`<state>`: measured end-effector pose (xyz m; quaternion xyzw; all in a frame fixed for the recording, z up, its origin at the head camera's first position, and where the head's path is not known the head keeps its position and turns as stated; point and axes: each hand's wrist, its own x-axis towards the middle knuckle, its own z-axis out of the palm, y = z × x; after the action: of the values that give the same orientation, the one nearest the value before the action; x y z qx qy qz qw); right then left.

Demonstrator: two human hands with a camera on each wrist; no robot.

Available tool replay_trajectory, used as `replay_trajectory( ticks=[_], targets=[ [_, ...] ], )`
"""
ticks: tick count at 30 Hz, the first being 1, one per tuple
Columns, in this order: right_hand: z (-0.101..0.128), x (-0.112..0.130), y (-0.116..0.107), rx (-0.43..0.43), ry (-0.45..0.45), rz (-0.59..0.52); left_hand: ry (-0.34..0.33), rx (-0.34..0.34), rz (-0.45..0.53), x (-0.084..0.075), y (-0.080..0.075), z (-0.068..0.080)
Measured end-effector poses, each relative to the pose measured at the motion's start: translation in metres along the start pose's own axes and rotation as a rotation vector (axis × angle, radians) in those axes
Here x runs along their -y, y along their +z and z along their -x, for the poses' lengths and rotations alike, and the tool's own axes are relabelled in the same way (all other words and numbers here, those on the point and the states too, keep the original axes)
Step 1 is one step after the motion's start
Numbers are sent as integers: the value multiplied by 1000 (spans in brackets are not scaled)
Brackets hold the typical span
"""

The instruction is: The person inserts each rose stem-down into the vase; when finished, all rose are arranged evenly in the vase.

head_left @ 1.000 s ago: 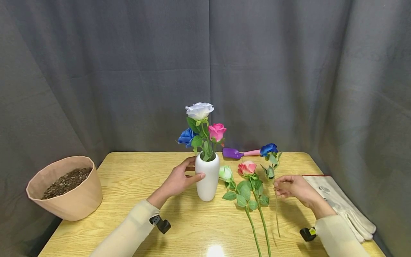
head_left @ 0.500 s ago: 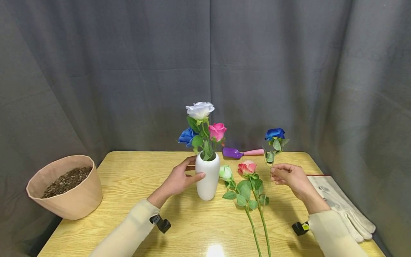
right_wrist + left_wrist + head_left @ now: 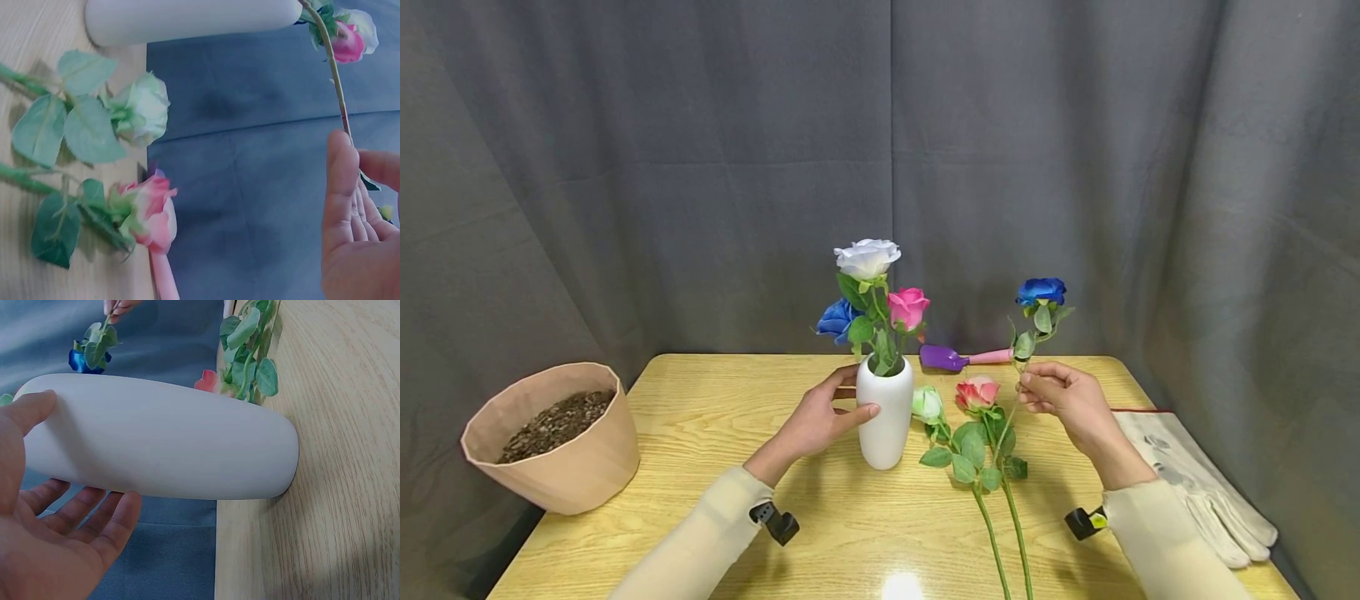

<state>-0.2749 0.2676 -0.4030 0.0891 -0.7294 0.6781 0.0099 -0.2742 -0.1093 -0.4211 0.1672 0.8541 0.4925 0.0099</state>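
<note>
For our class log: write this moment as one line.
left hand: steadies vase | right hand: holds blue rose upright | table: two roses

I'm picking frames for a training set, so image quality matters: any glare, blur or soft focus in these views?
Head view: sharp, evenly lit, with one bright glare spot on the table at the near edge. Left wrist view: the white vase is crisp, the left hand slightly soft. Right wrist view: the pink rose is blurred, and the right hand looks soft.
</note>
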Motion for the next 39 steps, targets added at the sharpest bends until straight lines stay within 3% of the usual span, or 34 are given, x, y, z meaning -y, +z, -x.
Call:
replay_trajectory(
  ticks=[9, 39],
  targets=[
    [-5, 9, 14, -14, -36, -48, -6, 0, -1, 0, 0, 0],
    [-23, 41, 49, -195, -190, -312, -13, -1, 3, 2, -1, -1]
  ],
)
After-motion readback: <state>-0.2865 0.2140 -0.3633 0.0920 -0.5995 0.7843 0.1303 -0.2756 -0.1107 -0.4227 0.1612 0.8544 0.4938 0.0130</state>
